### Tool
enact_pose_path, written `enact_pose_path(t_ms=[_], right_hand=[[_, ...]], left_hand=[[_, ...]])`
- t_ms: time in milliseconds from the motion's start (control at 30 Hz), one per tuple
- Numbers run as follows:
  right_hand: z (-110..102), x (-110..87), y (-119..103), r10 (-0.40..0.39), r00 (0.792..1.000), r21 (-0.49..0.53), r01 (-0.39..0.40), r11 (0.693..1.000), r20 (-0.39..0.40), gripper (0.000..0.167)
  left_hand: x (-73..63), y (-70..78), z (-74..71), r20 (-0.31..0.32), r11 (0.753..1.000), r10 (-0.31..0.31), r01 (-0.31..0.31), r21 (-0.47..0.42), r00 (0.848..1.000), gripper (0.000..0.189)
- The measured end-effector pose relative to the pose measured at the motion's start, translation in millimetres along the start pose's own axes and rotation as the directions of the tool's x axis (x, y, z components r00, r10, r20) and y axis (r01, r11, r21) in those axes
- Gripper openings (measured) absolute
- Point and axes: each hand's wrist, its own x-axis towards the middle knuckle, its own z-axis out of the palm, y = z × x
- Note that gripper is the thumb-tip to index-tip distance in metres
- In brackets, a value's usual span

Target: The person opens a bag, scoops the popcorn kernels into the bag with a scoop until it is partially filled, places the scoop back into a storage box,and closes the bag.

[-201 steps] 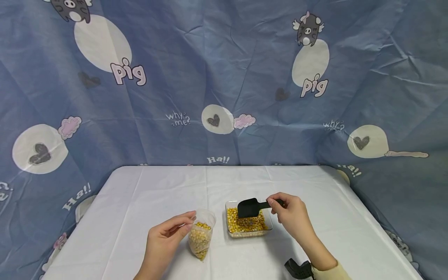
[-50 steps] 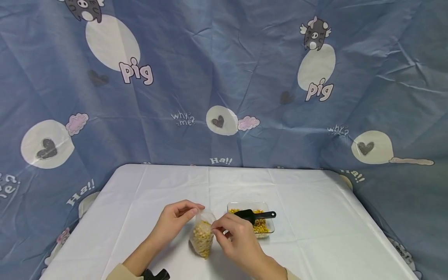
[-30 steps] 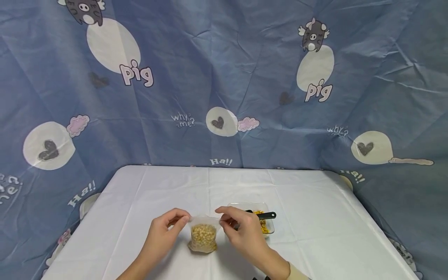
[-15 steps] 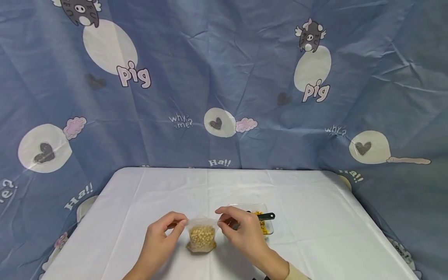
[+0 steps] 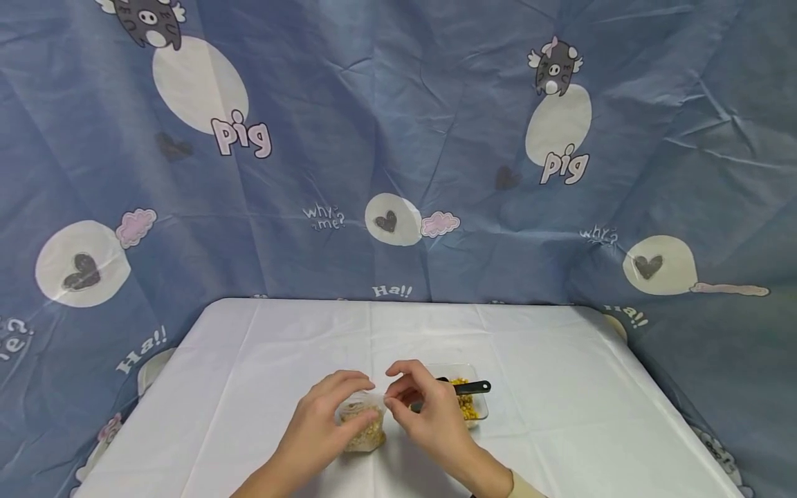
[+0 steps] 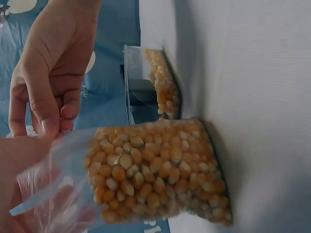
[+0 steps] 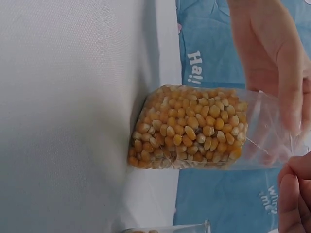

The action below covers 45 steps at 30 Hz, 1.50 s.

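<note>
A clear zip bag of yellow corn kernels stands upright on the white tablecloth; its kernels fill the lower part, as the left wrist view shows the bag sideways. My right hand pinches the bag's top right corner between thumb and index finger. At the other side, my left hand holds the bag's top, thumb in front and fingers behind the plastic. In the right wrist view, the left thumb lies over the upper strip of the bag. Part of the bag's front is hidden by the left thumb in the head view.
Behind the right hand sits a rectangular glass container with more corn kernels. A black scoop lies across it, handle pointing right. A blue printed curtain hangs behind the white-covered table.
The scoop, earlier in my right hand, now lies in the container. Both hands took the bag's top corners; since then my left hand has moved right along the top, close to the right hand.
</note>
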Motion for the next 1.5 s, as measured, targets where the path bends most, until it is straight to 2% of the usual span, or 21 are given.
enact_pose_path(t_ms=[133, 233, 367, 500, 600, 800, 933, 1167, 1500], right_hand=[[0, 0.0, -2, 0.007, 1.000, 0.011, -0.007, 1.000, -0.011, 0.043], [1, -0.3, -3, -0.022, 0.999, 0.011, 0.022, 1.000, -0.027, 0.042], [1, 0.3, -9, -0.046, 0.998, 0.000, 0.047, 0.999, -0.039, 0.041], [0, -1.1, -10, -0.001, 1.000, -0.002, 0.001, 1.000, -0.020, 0.038], [0, -2.8, -7, -0.004, 1.000, -0.007, 0.004, 1.000, -0.003, 0.038], [2, -3.4, -6, -0.049, 0.999, -0.016, 0.049, 0.999, -0.001, 0.043], [4, -4.1, -7, -0.051, 0.999, -0.002, 0.051, 0.999, -0.019, 0.041], [6, -5.5, -6, -0.071, 0.996, 0.016, 0.072, 0.997, -0.059, 0.039], [3, -8.1, -4, 0.028, 0.998, 0.053, -0.024, 0.998, -0.063, 0.034]], left_hand=[[4.7, -0.3, 4.1, -0.006, 0.999, 0.042, -0.042, -0.023, 0.999, 0.019], [6.4, -0.6, 5.6, 0.000, 0.997, 0.069, -0.069, -0.041, 0.998, 0.013], [7.8, 1.2, 7.5, -0.026, 0.992, 0.117, -0.118, -0.045, 0.993, 0.016], [10.1, 4.8, 9.2, -0.063, 0.984, 0.170, -0.172, -0.034, 0.983, 0.023], [11.1, 6.5, 9.4, -0.077, 0.980, 0.195, -0.197, -0.020, 0.978, 0.025], [12.0, 7.6, 8.3, -0.078, 0.977, 0.213, -0.213, 0.018, 0.974, 0.028], [11.9, 7.7, 6.8, -0.058, 0.974, 0.220, -0.216, 0.067, 0.974, 0.030], [11.7, 7.1, 1.0, -0.028, 0.950, 0.258, -0.248, 0.189, 0.966, 0.027], [8.0, 0.3, -13.6, 0.017, 0.939, 0.213, -0.210, 0.271, 0.977, 0.027]])
